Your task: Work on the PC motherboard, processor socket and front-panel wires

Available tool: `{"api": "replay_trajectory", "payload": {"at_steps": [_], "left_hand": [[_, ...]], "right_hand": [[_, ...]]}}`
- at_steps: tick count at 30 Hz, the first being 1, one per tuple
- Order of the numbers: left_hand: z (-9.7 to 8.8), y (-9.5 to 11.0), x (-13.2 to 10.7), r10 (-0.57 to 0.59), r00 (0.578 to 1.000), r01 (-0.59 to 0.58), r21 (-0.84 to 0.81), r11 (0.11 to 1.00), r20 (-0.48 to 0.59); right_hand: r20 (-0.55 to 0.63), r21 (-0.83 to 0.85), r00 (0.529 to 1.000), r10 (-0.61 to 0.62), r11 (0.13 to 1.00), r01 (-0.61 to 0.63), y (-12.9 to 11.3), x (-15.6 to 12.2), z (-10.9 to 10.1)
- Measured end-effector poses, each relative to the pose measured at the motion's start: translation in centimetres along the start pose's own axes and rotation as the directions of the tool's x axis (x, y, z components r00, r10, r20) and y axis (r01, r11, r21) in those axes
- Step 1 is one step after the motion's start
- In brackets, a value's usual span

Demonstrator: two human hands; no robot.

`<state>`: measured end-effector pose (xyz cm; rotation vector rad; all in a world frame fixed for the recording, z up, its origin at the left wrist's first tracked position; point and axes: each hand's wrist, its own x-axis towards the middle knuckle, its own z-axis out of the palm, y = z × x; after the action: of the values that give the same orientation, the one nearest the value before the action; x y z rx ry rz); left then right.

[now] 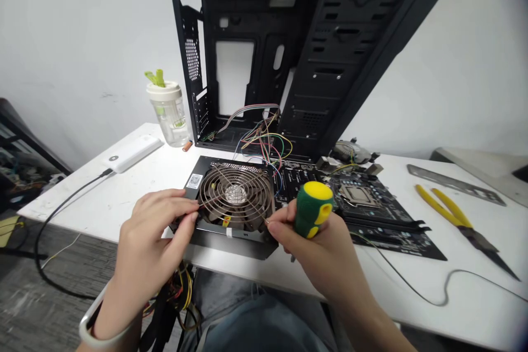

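Note:
A black power supply unit (251,239) lies near the table's front edge, its fan facing up. The round wire fan grille (218,184) sits over the fan blades. My left hand (154,231) is closed, with thumb and forefinger pinching the grille's left edge. My right hand (317,247) is closed around a screwdriver (315,203) with a green and yellow handle, its butt pointing up. That hand's thumb and forefinger also pinch the grille's right edge. The screwdriver's tip is mostly hidden beneath the hand.
Behind stands an open black computer case (243,27) with loose coloured wires (268,140). A motherboard (379,203) lies to the right, with yellow-handled pliers (457,214) beyond it. On the left are a white power bank (132,154) and a clear cup (171,115).

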<state>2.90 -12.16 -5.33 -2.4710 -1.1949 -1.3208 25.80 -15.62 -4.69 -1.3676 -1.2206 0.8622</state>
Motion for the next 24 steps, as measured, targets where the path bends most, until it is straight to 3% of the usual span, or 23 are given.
{"api": "replay_trajectory", "payload": {"at_steps": [11,17,24], "left_hand": [[-0.2,0.0,-0.2,-0.176,0.982,0.183,-0.106,0.977,0.069],[-0.5,-0.6,-1.0,-0.171,0.984,0.176,-0.164,0.971,0.047],[-0.3,-0.8,-1.2,-0.094,0.992,0.106,-0.149,0.983,0.086]], "right_hand": [[0.019,-0.111,0.992,-0.123,0.986,0.124,0.0,-0.4,-0.1],[-0.029,-0.1,0.991,-0.132,0.987,0.129,0.4,-0.4,-0.6],[0.006,-0.105,0.967,-0.256,0.961,0.255,0.6,-0.8,-1.3]]}}
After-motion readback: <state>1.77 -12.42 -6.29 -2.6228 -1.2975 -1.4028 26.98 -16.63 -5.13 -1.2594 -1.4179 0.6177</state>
